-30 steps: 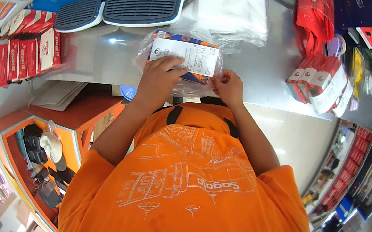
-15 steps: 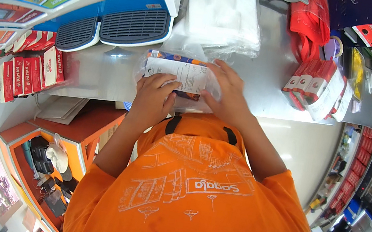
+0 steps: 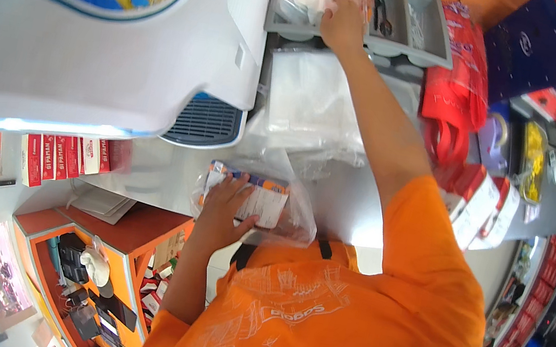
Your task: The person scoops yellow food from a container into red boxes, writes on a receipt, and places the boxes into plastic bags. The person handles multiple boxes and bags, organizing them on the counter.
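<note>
- Far left: big white machine (image 3: 166, 52) with a blue vent grille fills the upper left of the counter.
- Left, below it: row of red-and-white small boxes (image 3: 67, 160) standing on edge at the counter's left end.
- Near left: orange shelf unit (image 3: 125, 251) below counter level, dark items on it, too small to tell.
- Left hand (image 3: 228, 206): fingers spread flat on top of the bagged packet (image 3: 255, 199), palm pressing it onto the white counter (image 3: 354, 201). Not a pinch; thumb lies along the packet's near edge.
- Packet is a flat white pack with orange-blue top edge inside a clear plastic bag. It sits under and just right of the hand, close to the person's chest.
- Centre: stack of clear plastic bags (image 3: 308, 101) lies on the counter, beyond the packet, between it and the tray.
- Right hand (image 3: 343, 26): arm stretched far, fingers curled down into the grey compartment tray (image 3: 425, 44), at the divider beside its left compartment holding clear wrapped stuff. Cannot tell whether it pinches anything.
- Right: red bags (image 3: 457, 93), a dark blue bag (image 3: 525, 57) and red-white boxes (image 3: 482, 208) along the counter's right side.
</note>
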{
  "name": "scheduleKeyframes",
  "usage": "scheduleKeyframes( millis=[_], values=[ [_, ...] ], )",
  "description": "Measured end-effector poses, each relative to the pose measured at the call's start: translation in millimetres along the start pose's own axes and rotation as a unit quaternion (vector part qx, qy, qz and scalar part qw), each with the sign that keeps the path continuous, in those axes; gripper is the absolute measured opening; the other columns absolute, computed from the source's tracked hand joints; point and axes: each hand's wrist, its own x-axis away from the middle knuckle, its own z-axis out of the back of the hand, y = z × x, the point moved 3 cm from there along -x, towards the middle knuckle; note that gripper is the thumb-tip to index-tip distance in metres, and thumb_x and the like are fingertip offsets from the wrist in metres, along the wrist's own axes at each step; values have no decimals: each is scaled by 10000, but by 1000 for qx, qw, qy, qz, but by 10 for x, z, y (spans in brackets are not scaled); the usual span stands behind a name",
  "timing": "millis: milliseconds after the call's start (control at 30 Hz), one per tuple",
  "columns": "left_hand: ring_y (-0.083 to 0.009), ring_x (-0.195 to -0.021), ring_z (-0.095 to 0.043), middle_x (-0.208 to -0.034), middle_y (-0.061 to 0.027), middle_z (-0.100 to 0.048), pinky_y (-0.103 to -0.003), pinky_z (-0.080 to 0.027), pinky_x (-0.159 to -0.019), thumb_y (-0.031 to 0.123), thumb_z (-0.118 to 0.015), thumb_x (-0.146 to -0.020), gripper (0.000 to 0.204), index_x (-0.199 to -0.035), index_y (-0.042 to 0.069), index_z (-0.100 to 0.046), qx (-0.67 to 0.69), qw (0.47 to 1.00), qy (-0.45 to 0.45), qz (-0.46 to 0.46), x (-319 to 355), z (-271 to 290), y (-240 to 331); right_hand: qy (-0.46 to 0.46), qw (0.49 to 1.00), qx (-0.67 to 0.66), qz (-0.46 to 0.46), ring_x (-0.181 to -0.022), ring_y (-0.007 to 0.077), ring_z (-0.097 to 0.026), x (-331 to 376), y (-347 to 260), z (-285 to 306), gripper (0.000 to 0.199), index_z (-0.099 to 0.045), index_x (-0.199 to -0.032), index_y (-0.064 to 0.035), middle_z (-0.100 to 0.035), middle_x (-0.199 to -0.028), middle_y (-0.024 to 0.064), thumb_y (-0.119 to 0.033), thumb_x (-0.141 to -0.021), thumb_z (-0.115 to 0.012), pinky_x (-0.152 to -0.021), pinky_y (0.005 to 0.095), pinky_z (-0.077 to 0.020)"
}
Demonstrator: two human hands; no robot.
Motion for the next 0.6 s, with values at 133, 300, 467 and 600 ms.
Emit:
scheduleKeyframes(
  millis=[133,300,467,600],
  values=[
    [-407,-1375,-505,-1430,-162,-593,-497,-400,-1144,167,-770,-858,486,-1297,14,-629,43,995,76,48,102,67,248,-183,971,152,10,-1103,371,-669,-556,82,-583,316,-700,-1144,-55,-729,-1091,182,-251,-899,-670,-1050,568,-414],
    [-375,-1240,-622,-1302,-161,-674,-442,-499,-1046,82,-759,-854,398,-1236,23,-666,64,980,176,73,100,272,577,-255,942,187,113,-1059,337,-703,-1112,435,-665,385,-680,-1228,-71,-735,-1119,177,-333,-947,-658,-967,476,-497],
    [-316,-1133,-681,-1223,-170,-699,-399,-542,-969,67,-729,-900,325,-1218,23,-676,153,961,223,59,-471,571,707,-312,949,-20,28,-946,340,-707,-1514,408,-148,273,-733,-1023,-1,-731,-1023,217,-231,-933,-617,-828,424,-554],
    [-271,-1248,-602,-1461,-152,-528,-405,-513,-1029,225,-706,-982,560,-1450,40,-460,538,808,209,115,-1417,452,649,-493,819,-218,197,-847,190,-670,-1066,-655,679,318,-708,-1104,-30,-732,-970,113,-319,-985,-653,-772,318,-535]
  ],
)
